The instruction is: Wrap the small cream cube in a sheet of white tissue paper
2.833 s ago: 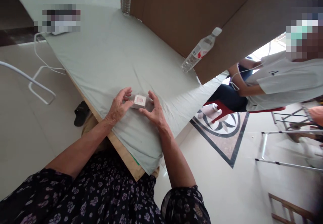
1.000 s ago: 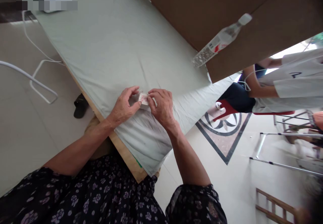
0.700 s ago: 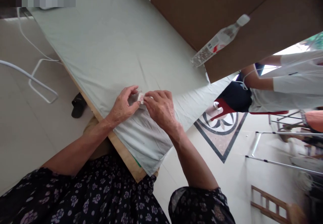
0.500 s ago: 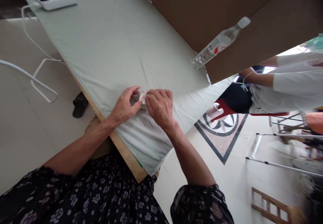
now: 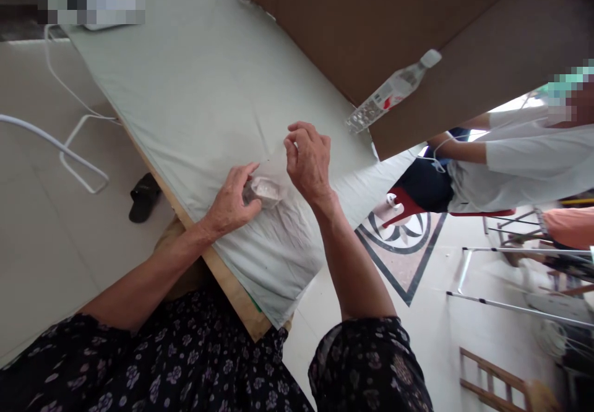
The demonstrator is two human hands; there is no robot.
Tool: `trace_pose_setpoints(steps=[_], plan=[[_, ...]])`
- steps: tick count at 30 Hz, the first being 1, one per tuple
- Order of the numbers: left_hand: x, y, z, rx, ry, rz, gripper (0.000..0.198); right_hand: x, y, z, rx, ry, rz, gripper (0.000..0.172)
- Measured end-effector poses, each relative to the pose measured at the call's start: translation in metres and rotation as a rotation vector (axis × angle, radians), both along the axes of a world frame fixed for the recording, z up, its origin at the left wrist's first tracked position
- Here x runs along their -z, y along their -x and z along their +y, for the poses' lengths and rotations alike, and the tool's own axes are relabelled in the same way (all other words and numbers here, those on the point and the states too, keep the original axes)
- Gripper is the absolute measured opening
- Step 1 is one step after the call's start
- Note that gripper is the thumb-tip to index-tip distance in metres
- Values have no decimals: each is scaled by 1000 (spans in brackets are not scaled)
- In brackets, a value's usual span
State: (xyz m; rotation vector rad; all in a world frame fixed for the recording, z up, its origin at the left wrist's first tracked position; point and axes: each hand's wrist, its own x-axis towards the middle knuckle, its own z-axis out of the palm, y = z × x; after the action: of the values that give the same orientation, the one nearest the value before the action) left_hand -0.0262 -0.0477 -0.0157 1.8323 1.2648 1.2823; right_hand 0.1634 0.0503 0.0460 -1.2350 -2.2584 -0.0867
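A small pale block wrapped in clear plastic, a little package (image 5: 266, 190), lies on the cloth near the table's corner. My left hand (image 5: 234, 201) curves round its left side, thumb below and fingers above, and holds it there. Up and to the right of the package is my right hand (image 5: 307, 155), lifted above the cloth with thumb and fingertips pinched together. A faint see-through film (image 5: 275, 163) seems to stretch from the package toward those fingertips. Its edges are hard to make out.
A pale cloth covers the table (image 5: 185, 90). A large brown cardboard box (image 5: 352, 22) stands at the far right, with a clear plastic bottle (image 5: 387, 96) against it. A white device lies at far left, partly blurred out. Another person's arm (image 5: 464, 149) shows beyond the box.
My right hand has left the package and risen up and to the right. The package now shows more fully beside my left hand, which has hardly moved. The view has shifted slightly.
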Motion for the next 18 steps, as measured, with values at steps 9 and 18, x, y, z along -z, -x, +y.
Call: trace_pose_setpoints(steps=[9,18], plan=[[-1,5,0,137,14,20,71,-16,3,92,31,94,25,39],[1,3,2,121,50,34,63,-25,-1,50,197,219,297,38]])
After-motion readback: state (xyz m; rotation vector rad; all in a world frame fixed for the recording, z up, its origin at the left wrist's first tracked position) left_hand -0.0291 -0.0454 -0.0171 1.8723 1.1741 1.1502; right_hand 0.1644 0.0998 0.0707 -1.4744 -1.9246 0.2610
